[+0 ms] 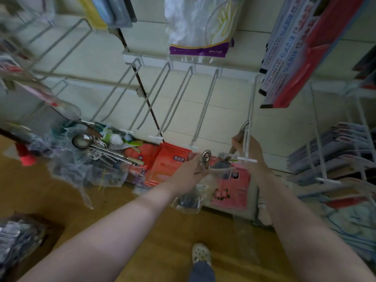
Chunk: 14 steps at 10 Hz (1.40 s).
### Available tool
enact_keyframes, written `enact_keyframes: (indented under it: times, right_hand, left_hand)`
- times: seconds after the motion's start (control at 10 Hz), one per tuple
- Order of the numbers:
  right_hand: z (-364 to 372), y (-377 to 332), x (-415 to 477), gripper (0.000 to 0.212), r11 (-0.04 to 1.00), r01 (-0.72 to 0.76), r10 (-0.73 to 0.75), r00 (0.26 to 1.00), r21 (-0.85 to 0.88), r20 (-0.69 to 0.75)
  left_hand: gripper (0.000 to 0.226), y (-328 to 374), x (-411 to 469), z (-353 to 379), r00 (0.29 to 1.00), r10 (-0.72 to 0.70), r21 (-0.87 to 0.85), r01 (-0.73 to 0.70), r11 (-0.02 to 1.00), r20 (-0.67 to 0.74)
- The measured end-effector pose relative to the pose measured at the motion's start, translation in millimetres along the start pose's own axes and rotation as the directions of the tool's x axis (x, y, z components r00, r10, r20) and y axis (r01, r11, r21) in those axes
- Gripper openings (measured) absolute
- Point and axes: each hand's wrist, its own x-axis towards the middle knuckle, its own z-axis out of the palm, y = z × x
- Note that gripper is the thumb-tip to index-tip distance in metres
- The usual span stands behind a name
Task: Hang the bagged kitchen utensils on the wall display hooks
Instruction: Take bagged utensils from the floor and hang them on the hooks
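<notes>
The left hand grips a bagged utensil in clear plastic, with a shiny metal ring on top and a dark round head hanging below. The right hand holds a second utensil, brown-handled, with its metal loop touching a white wire hook.

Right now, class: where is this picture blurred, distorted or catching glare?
Head view: motion blur smears the left edge and the pile of bagged utensils; the wide lens fans the wall hooks outward; left hand and right hand in the middle look sharper; the clear bag in the left hand shows faint sheen.
</notes>
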Motion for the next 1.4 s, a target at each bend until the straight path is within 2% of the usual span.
enact_keyframes:
  times: [0.1,0.3,0.4,0.6,0.7,0.8,0.9,1.0,1.1,1.2,1.3,1.4]
  right_hand:
    - [-8,-5,-43,0.019,0.998,0.004,-0.001,0.999,-0.068,0.035]
    - [2,-2,-105,0.012,0.984,0.068,-0.070,0.998,-0.164,-0.009]
    - [18,-20,-146,0.010,0.971,0.118,-0.108,0.992,-0.210,0.061]
    - [77,-63,-219,0.020,0.955,0.164,-0.139,0.984,-0.246,0.115]
    - [121,-90,-256,0.020,0.928,0.252,-0.200,0.958,-0.276,0.206]
    - [178,-120,-297,0.027,0.890,0.368,-0.273,0.903,-0.269,0.331]
    - [241,-145,-336,0.039,0.841,0.463,-0.295,0.826,-0.280,0.479]
    - [302,-166,-375,0.034,0.750,0.597,-0.346,0.720,-0.284,0.601]
    - [356,-183,-422,0.027,0.665,0.715,-0.386,0.575,-0.214,0.721]
    - [401,-194,-467,0.017,0.623,0.769,-0.379,0.458,-0.145,0.804]
    - [438,-202,-509,0.014,0.602,0.795,-0.364,0.352,-0.070,0.862]
    - [467,-209,-549,0.021,0.573,0.819,-0.364,0.234,0.020,0.902]
  left_hand:
    - [0.036,-1,-17,-3,1.000,0.012,-0.018,-0.012,1.000,-0.006]
    - [0.036,-26,-64,-12,0.994,0.034,-0.083,-0.043,0.996,-0.107]
    - [0.041,-34,-95,-26,0.988,-0.012,-0.057,0.003,0.998,-0.157]
    - [0.033,-75,-180,-63,0.965,0.055,-0.079,-0.078,0.994,-0.255]
    - [0.041,-94,-231,-87,0.954,0.058,-0.090,-0.088,0.992,-0.296]
    - [0.027,-117,-292,-118,0.914,0.014,-0.083,-0.053,0.995,-0.406]
    - [0.015,-148,-360,-146,0.832,-0.008,-0.116,-0.067,0.991,-0.555]
    - [0.013,-185,-426,-167,0.748,-0.067,-0.141,-0.035,0.989,-0.660]
    - [0.017,-215,-488,-180,0.630,-0.170,-0.209,0.012,0.978,-0.758]
    - [0.023,-240,-548,-186,0.491,-0.268,-0.284,0.043,0.958,-0.829]
    - [0.031,-260,-602,-185,0.373,-0.335,-0.355,0.014,0.935,-0.865]
    - [0.027,-274,-645,-179,0.218,-0.417,-0.439,-0.065,0.896,-0.882]
